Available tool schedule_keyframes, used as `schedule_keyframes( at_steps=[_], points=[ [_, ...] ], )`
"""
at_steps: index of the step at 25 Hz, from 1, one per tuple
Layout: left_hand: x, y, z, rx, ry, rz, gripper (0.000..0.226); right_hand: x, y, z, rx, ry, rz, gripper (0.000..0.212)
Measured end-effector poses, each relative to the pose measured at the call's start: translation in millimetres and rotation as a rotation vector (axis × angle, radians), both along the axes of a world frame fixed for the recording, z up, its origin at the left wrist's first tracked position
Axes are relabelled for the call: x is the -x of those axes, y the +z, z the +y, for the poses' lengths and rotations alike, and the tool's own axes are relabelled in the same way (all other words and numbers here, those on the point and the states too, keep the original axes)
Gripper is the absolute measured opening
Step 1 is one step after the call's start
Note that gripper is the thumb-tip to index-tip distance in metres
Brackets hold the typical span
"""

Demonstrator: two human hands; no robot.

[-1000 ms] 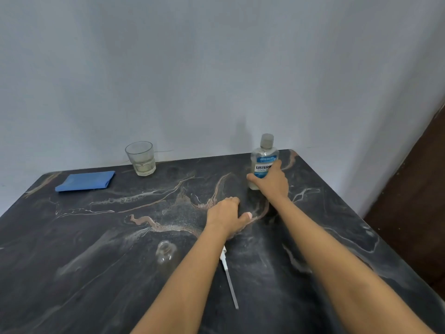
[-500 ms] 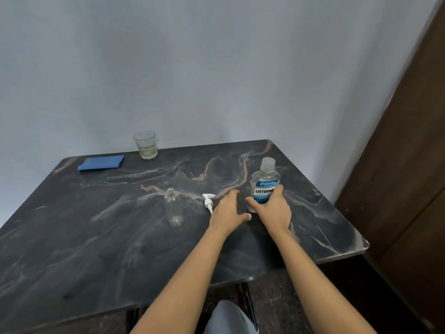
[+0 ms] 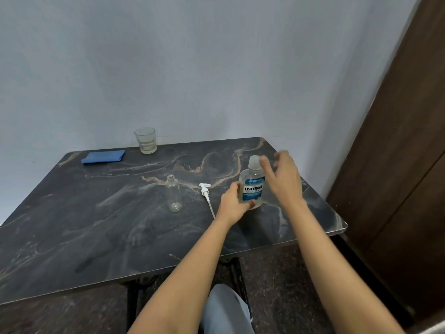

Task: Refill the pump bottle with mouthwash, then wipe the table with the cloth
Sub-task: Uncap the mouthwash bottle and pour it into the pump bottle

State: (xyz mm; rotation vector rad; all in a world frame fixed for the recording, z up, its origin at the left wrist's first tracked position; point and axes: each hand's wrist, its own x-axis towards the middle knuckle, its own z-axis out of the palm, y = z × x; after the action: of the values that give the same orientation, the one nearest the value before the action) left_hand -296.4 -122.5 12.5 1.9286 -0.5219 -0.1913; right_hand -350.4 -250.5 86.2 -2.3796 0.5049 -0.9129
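A clear mouthwash bottle [image 3: 251,186] with a blue label and a pale cap stands upright on the dark marble table [image 3: 96,225]. My left hand [image 3: 231,203] grips its lower body. My right hand [image 3: 283,178] hovers beside the cap with fingers spread, holding nothing. An empty clear pump bottle [image 3: 173,192] stands uncapped to the left. Its white pump head with tube [image 3: 207,196] lies flat on the table between the two bottles. A folded blue cloth [image 3: 103,157] lies at the far left of the table.
A drinking glass [image 3: 145,140] stands at the back edge by the white wall. A dark wooden door [image 3: 397,165] is at the right. The table's right and front edges are close to the bottle. My knee [image 3: 224,309] shows below.
The mouthwash bottle came nearer along the right side. My left hand moved onto it and took hold. My right hand let go and rose beside the cap.
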Motion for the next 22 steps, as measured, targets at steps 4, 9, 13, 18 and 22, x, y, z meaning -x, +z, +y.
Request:
schedule_keyframes(
  at_steps=[4, 9, 13, 18, 22],
  points=[
    [-5.8, 7.0, -11.2, 0.053, 0.03, 0.063, 0.053, -38.4, 65.1, 17.4, 0.486, -0.168, 0.502, 0.074],
    [-15.7, -1.8, -20.7, 0.062, 0.008, 0.105, 0.06, -61.5, 58.4, 32.8, 0.623, -0.245, 0.844, 0.068],
    [-22.8, -6.4, -22.6, 0.066, -0.006, 0.098, 0.051, -63.9, 50.9, 43.1, 0.709, -0.334, 0.857, 0.066],
    [-42.9, -10.5, -23.1, -0.092, -0.026, 0.077, 0.038, -59.5, 42.4, 16.7, 0.715, -0.129, 0.592, 0.047],
    [-54.3, -8.7, -21.9, -0.15, -0.108, 0.062, 0.039, -54.3, 39.7, -1.6, 0.782, 0.074, 0.42, 0.047]
  ],
)
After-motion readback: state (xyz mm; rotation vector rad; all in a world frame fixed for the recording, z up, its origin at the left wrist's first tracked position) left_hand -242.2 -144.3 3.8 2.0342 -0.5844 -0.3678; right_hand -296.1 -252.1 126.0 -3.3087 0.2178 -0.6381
